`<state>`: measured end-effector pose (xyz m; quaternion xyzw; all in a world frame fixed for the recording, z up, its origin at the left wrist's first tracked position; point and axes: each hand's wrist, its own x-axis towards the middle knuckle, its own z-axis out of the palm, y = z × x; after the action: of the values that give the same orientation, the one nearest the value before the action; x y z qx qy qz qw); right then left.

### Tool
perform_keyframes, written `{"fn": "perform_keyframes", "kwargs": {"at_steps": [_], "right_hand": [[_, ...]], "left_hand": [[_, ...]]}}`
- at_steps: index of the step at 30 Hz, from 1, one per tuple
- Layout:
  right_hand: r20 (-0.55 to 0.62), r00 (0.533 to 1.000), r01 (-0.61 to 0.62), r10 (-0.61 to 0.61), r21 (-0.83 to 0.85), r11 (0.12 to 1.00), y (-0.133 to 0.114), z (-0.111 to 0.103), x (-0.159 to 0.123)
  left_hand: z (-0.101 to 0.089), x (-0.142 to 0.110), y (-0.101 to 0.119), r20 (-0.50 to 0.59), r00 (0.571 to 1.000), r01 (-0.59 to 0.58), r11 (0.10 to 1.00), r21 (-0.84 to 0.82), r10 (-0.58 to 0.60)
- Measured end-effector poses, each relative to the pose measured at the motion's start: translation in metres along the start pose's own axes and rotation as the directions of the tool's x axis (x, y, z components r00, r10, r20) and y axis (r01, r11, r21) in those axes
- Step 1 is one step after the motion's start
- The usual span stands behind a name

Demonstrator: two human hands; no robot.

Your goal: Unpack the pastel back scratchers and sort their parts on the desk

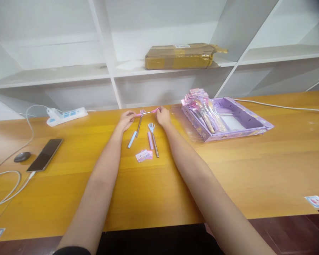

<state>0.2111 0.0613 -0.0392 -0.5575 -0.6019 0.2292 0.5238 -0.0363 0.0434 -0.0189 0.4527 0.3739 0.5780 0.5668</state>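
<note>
Both my arms reach far out over the yellow wooden table. My left hand and my right hand are closed on the two ends of a thin pink telescopic back scratcher, held level just above the table. Below it lie two more scratchers with claw heads: one with a light blue handle and one with a pink handle. A small pink card lies nearer me.
A purple display box with several packaged scratchers stands right of my hands. At left are a white power strip, a black phone, a dark mouse and white cables. A taped cardboard parcel sits on the white shelf behind.
</note>
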Motion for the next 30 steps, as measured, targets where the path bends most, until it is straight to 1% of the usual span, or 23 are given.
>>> {"fn": "perform_keyframes", "kwargs": {"at_steps": [5, 11, 15, 19, 21, 24, 27, 30], "right_hand": [[0.045, 0.999, 0.023, -0.024, 0.006, 1.000, 0.000, 0.005, 0.000], [0.107, 0.994, 0.026, -0.030, 0.037, 0.999, 0.000, 0.005, -0.002], [0.134, 0.991, -0.002, -0.012, 0.103, 0.995, 0.001, 0.003, -0.002], [0.135, 0.991, -0.053, 0.023, 0.226, 0.973, 0.002, 0.001, -0.001], [0.128, 0.990, -0.091, 0.053, 0.315, 0.945, 0.001, 0.000, 0.001], [0.127, 0.987, -0.147, 0.098, 0.461, 0.875, -0.005, 0.001, 0.004], [0.162, 0.979, -0.198, 0.125, 0.597, 0.778, -0.015, 0.003, 0.004], [0.231, 0.964, -0.260, 0.134, 0.695, 0.670, -0.028, 0.009, -0.001]], "left_hand": [[0.001, 0.000, -0.001, -0.003, 1.000, 0.003, 1.000, 0.008, -0.003], [0.000, 0.001, -0.001, -0.013, 1.000, 0.005, 1.000, 0.012, -0.004], [0.000, 0.000, -0.001, -0.027, 1.000, 0.003, 1.000, -0.002, -0.003], [0.005, 0.002, -0.005, -0.056, 0.998, -0.005, 0.999, -0.047, 0.003], [0.008, 0.004, -0.006, -0.088, 0.996, -0.025, 0.995, -0.093, 0.016], [0.012, 0.007, -0.005, -0.131, 0.991, -0.055, 0.983, -0.173, 0.032], [0.017, 0.008, -0.001, -0.143, 0.989, -0.055, 0.970, -0.235, 0.021], [0.025, 0.006, 0.004, -0.127, 0.992, -0.025, 0.961, -0.275, -0.011]]}}
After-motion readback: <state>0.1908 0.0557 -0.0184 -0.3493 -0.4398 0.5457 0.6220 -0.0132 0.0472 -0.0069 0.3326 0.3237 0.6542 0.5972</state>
